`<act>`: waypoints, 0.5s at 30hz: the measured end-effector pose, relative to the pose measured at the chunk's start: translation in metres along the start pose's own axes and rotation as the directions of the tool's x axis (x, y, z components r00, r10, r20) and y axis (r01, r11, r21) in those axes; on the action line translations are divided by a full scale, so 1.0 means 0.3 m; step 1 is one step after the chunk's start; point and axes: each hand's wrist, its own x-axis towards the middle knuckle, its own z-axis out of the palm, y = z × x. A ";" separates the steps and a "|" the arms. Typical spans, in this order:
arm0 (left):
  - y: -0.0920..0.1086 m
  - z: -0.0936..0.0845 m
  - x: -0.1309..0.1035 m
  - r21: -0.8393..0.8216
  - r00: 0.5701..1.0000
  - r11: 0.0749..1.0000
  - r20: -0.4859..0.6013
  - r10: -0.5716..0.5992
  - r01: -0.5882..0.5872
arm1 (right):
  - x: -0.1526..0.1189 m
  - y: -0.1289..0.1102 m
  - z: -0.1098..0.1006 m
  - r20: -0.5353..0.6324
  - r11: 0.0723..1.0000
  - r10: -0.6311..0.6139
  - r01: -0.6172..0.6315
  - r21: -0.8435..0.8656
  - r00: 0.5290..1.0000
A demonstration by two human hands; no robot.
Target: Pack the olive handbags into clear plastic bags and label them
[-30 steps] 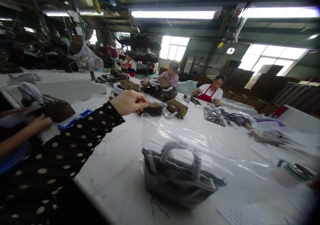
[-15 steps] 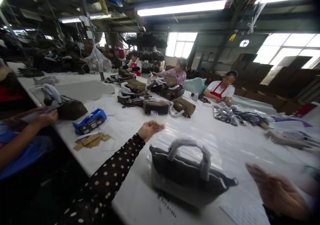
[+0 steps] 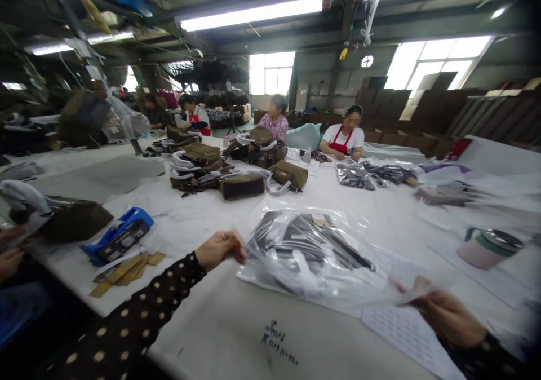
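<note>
A dark handbag (image 3: 315,239) with wrapped handles lies on its side on the table in front of me, covered by a clear plastic bag (image 3: 270,281). The wrapped handles (image 3: 302,270) face toward me under the shiny film. At the plastic bag's left edge, my left hand (image 3: 220,250) is closed in a pinch, its fingertips slightly blurred. My right hand (image 3: 448,312) pinches the stretched right end of the same plastic, above a sheet of printed labels (image 3: 401,340).
Several olive handbags (image 3: 243,186) are piled farther back. Left are a blue tape dispenser (image 3: 120,236) and tan cards (image 3: 124,273); right, a lidded cup (image 3: 490,247). Co-workers (image 3: 344,137) sit across the table, and another person's hands (image 3: 10,250) show at the left edge.
The handbag has gone from standing upright to lying under the clear plastic. My right hand has come inward and closed on the plastic. The view has swung right.
</note>
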 end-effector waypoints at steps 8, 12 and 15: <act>-0.503 -0.003 -0.218 0.150 0.904 0.895 0.010 -0.427 0.421 | -0.480 0.394 0.129 0.121 0.877 0.448 -0.462 0.134 0.886; -0.474 0.015 -0.296 0.311 0.846 0.820 0.084 -0.527 0.480 | -0.588 0.348 0.146 0.208 0.895 0.414 -0.438 0.083 0.886; -0.361 0.042 -0.299 0.502 0.902 0.797 0.072 -0.426 0.336 | -0.627 0.301 0.116 0.286 0.890 0.403 -0.445 0.099 0.869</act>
